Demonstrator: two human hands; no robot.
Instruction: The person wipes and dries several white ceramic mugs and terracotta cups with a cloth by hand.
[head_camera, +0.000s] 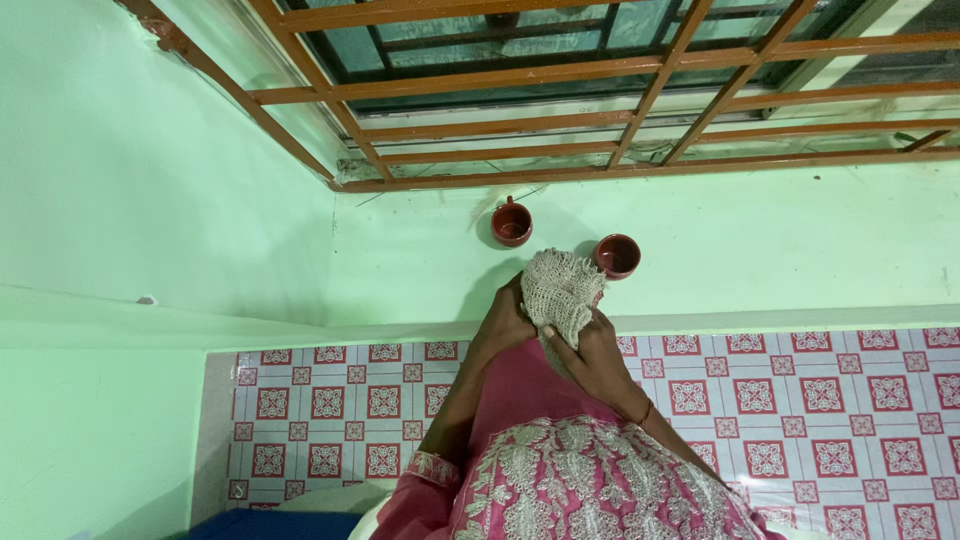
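1. Head view: both hands meet at a cream, net-like knitted cloth (560, 285), bunched above a pale green sill (800, 240).
2. The left hand (505, 320) clasps the cloth's left side; the right hand (592, 355) grips it from below, fingers curled into the weave.
3. Two small reddish-brown clay cups stand on the sill: one cup (512, 222) just left of the cloth, the other cup (617, 255) touching or just beside its right edge.
4. An orange window grille (620, 120) rises behind.

The cloth (560, 290) hides the left hand's (508, 320) fingertips (mostly).
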